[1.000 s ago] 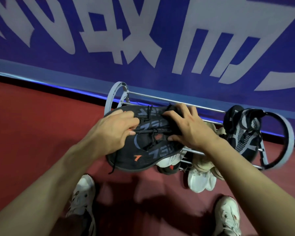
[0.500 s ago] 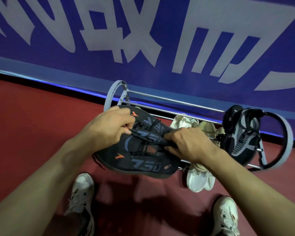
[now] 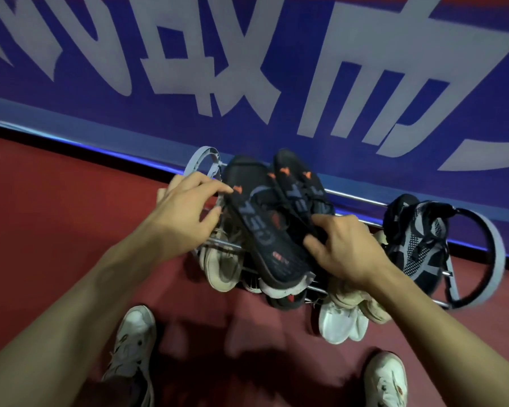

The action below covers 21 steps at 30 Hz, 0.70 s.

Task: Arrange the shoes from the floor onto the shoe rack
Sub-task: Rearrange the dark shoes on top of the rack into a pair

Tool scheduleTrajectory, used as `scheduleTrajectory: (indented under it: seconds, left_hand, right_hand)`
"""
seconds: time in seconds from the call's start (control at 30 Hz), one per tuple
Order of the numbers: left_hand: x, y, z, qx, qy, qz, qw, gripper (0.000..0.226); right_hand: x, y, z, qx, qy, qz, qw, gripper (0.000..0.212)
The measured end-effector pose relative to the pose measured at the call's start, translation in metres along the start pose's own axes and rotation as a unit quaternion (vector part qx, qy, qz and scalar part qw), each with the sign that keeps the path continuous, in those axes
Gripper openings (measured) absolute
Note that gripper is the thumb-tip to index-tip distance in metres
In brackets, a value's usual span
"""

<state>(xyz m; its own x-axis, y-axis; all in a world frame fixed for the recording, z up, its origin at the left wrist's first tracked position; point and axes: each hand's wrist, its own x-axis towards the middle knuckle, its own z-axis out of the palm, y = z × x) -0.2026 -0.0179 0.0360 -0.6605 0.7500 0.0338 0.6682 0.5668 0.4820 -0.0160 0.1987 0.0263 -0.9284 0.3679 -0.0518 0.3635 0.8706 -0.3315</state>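
The pair of black shoes (image 3: 276, 218) lies on the top rails of the shoe rack (image 3: 365, 199), long axis running from near the person out toward the wall. The right hand (image 3: 344, 248) pinches their near right edge, while the left hand (image 3: 185, 210), fingers loose, touches the far left rim. The lower tier is mostly hidden, so seating is hard to judge.

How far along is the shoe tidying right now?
Well along. Done: a grey knit shoe at the rack's right end, and beige and white shoes on its lower bars. In hand: the left hand and right hand are setting the black pair on top. No loose shoes show on the floor.
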Motion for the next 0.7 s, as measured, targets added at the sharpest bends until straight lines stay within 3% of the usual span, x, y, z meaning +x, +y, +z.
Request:
scheduleTrajectory:
  seconds: [0.2,0.37,0.53,0.7]
  left_hand:
    - [-0.004,0.001,0.005,-0.013,-0.041,0.001,0.999,0.039]
    - [0.000,0.005,0.011,0.064,-0.113,-0.036,0.991,0.047]
    - [-0.003,-0.004,0.018,0.211,-0.232,-0.100,0.944,0.057]
    - [-0.004,-0.010,0.022,0.229,-0.281,-0.105,0.926,0.066]
  right_hand:
    - [0.035,-0.018,0.010,0.070,0.081,0.110,0.988,0.028]
    - [0.074,-0.055,0.043,0.091,0.100,0.120,0.984,0.028]
    - [0.092,-0.085,0.086,0.126,0.005,0.071,0.989,0.030]
    - [0.090,-0.067,0.082,0.127,-0.041,0.028,0.991,0.042]
